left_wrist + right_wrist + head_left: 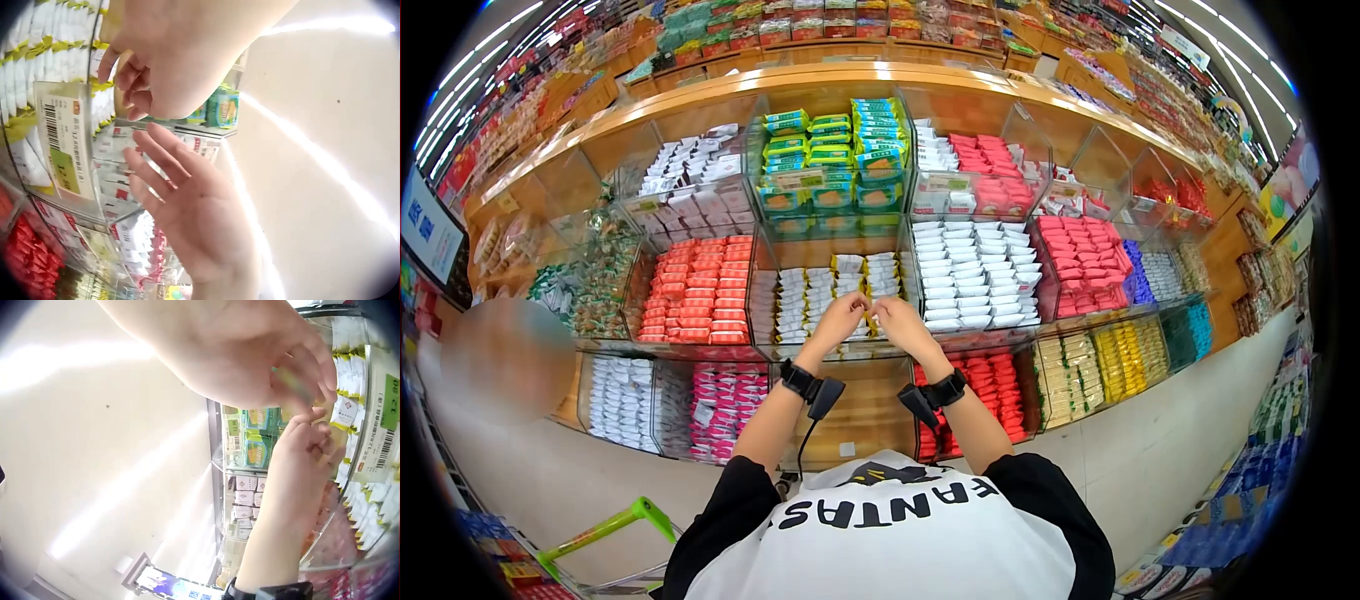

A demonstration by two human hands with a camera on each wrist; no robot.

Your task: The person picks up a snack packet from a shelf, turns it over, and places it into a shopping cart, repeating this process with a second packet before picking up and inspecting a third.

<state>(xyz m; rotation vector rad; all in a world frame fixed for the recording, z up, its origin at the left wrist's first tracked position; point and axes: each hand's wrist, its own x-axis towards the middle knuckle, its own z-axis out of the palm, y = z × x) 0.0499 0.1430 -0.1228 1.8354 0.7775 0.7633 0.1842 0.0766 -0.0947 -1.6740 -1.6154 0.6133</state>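
Note:
Above a clear bin of white packets with yellow ends (821, 290), both hands meet with their fingertips close together. My left hand (838, 320) has loosely bent fingers; in the left wrist view no item shows in this hand (172, 56). The palm of my right hand (905, 328) is bare in the left wrist view, its fingers (159, 153) loosely extended toward the left hand. A blurred green and yellow patch (292, 384) shows by the right fingers in the right wrist view; what it is, I cannot tell. A price label (62, 147) hangs on the bin front.
Red-orange packets (700, 290) fill the bin to the left, white packets (970, 275) the one to the right. Green packs (830, 165) stand behind. Lower bins hold pink, red and yellow packets. A green cart handle (605, 525) is at lower left; a blurred round patch covers the left side.

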